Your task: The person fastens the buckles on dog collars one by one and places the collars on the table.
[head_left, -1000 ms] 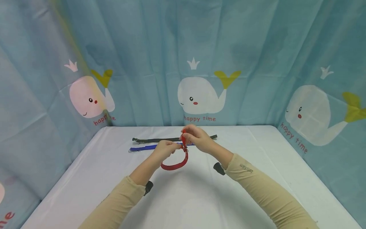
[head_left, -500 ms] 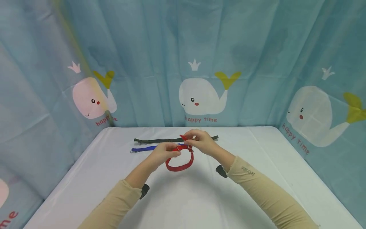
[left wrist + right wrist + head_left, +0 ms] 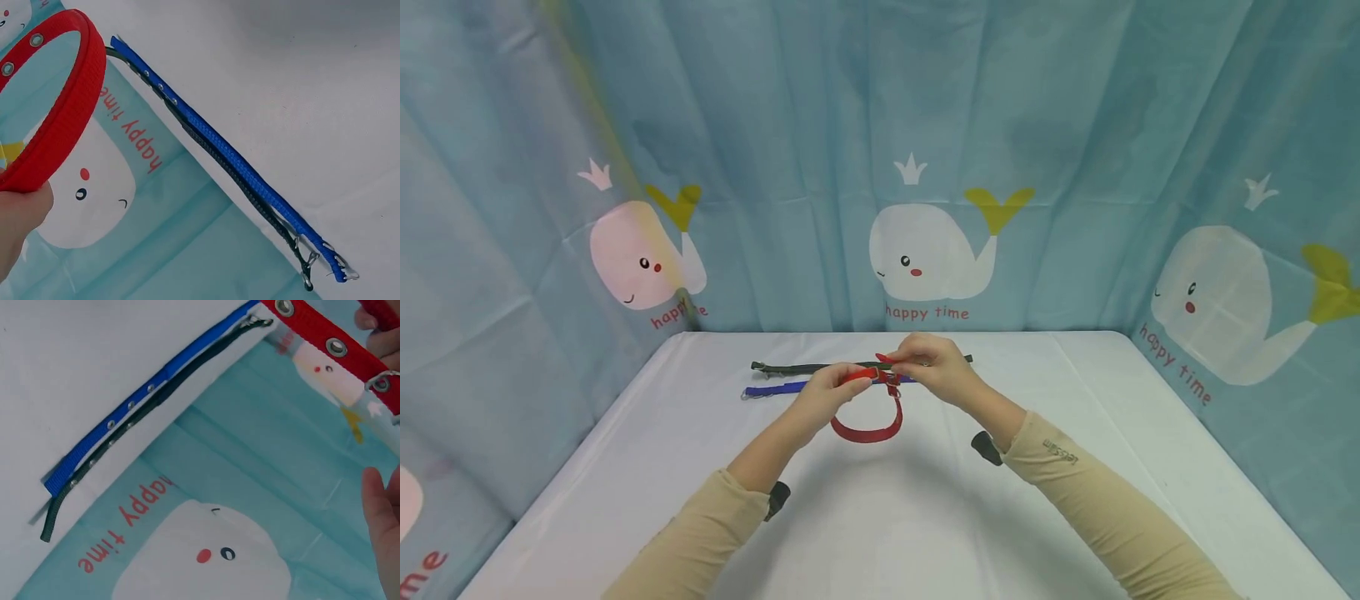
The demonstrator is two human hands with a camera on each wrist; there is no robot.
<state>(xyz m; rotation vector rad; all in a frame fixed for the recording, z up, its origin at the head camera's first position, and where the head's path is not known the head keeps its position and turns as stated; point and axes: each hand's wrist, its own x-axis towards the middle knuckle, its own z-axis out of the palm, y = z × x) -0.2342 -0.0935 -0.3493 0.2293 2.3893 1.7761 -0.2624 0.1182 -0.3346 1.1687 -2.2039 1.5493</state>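
A red pet collar (image 3: 867, 436) with metal eyelets and a buckle is held up in both hands over the white table, bent into a loop that hangs below them. My left hand (image 3: 822, 398) pinches it beside the buckle, thumb along the strap. On the other side, my right hand (image 3: 938, 367) pinches the collar near its pointed end, fingertips close to the buckle. The left wrist view shows the red loop (image 3: 75, 112) rising from the left fingers. In the right wrist view the eyeletted strap (image 3: 312, 328) runs toward a metal ring, and the right thumb (image 3: 378, 506) shows at the edge.
Behind the hands, a blue collar (image 3: 778, 389) and a dark green collar (image 3: 797, 369) lie stretched out side by side on the white tabletop (image 3: 895, 525). Beyond the table's back edge hangs a blue curtain (image 3: 820, 250) printed with whales.
The red strap's end stood upright a second ago and now lies flatter toward the left. My left hand has shifted its hold along the strap by the buckle; my right hand is slightly further right.
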